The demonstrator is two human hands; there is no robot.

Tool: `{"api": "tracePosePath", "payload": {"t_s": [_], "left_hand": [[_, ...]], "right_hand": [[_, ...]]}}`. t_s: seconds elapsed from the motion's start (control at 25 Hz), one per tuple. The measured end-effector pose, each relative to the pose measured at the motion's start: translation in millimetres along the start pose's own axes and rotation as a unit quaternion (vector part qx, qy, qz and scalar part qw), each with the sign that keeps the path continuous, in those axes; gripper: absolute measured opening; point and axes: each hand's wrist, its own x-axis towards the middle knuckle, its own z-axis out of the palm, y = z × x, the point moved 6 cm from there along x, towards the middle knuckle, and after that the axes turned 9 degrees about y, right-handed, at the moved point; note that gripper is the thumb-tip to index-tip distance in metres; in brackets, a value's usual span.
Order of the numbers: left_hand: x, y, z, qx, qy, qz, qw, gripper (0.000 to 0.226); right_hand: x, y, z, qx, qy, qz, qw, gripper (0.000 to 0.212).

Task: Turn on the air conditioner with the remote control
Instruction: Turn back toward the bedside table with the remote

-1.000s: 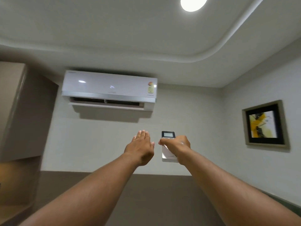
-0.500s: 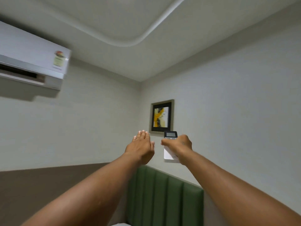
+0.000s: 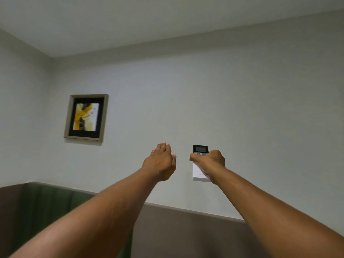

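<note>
My right hand (image 3: 209,163) grips a white remote control (image 3: 199,171) with a dark screen at its top end, held upright at arm's length towards a plain wall. The thumb lies across the remote's front just below the screen. My left hand (image 3: 161,162) is stretched out beside it, a short gap to the left, flat with fingers straight and together, holding nothing. The air conditioner is out of view.
A framed yellow and black picture (image 3: 86,117) hangs on the wall at the left. A green padded headboard (image 3: 46,200) runs along the lower left, and a brown wall panel (image 3: 186,231) lines the bottom of the wall ahead.
The view has swung to the right: the air conditioner slid off the left edge and the picture moved to the left. Both hands kept their pose, the right still holding the remote.
</note>
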Motion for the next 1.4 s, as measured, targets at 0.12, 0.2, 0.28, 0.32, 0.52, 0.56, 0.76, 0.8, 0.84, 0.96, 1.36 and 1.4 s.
{"api": "tracePosePath", "payload": {"t_s": [0.12,0.2,0.28,0.32,0.52,0.56,0.76,0.8,0.84,0.96,1.36,1.4], "left_hand": [[12,40,20,-0.04,-0.005,0.032,0.999,0.062],[18,63,30,-0.058,-0.008,0.051,0.997,0.062],[21,84,40,-0.072,-0.015,0.071,0.995,0.062],[21,93,45,-0.077,-0.02,0.078,0.994,0.062],[27,109,64,-0.079,-0.032,0.09,0.992,0.063],[29,111,67,-0.078,-0.034,0.094,0.992,0.063],[35,110,87,-0.074,-0.04,0.1,0.991,0.063],[35,108,93,-0.073,-0.042,0.1,0.991,0.063],[34,105,99,-0.07,-0.044,0.101,0.991,0.063],[16,96,136,-0.062,-0.056,0.115,0.99,0.063],[-173,50,382,-0.075,-0.199,0.132,0.968,0.063],[-211,43,416,-0.081,-0.221,0.126,0.964,0.064]], "right_hand": [[13,9,-45,-0.031,0.049,0.002,0.998,0.033],[21,13,-70,-0.047,0.074,0.004,0.996,0.031],[27,15,-90,-0.059,0.093,0.007,0.994,0.03],[30,17,-98,-0.066,0.1,0.008,0.993,0.029],[42,34,-111,-0.089,0.108,0.016,0.99,0.032],[44,38,-112,-0.09,0.11,0.017,0.99,0.033],[56,59,-108,-0.09,0.121,0.018,0.988,0.028],[57,65,-106,-0.091,0.122,0.017,0.988,0.028],[58,72,-103,-0.093,0.123,0.018,0.988,0.03],[56,114,-88,-0.107,0.115,0.035,0.987,0.036],[-29,419,-14,-0.235,0.051,0.16,0.957,0.043],[-50,468,-4,-0.245,0.033,0.183,0.951,0.047]]}}
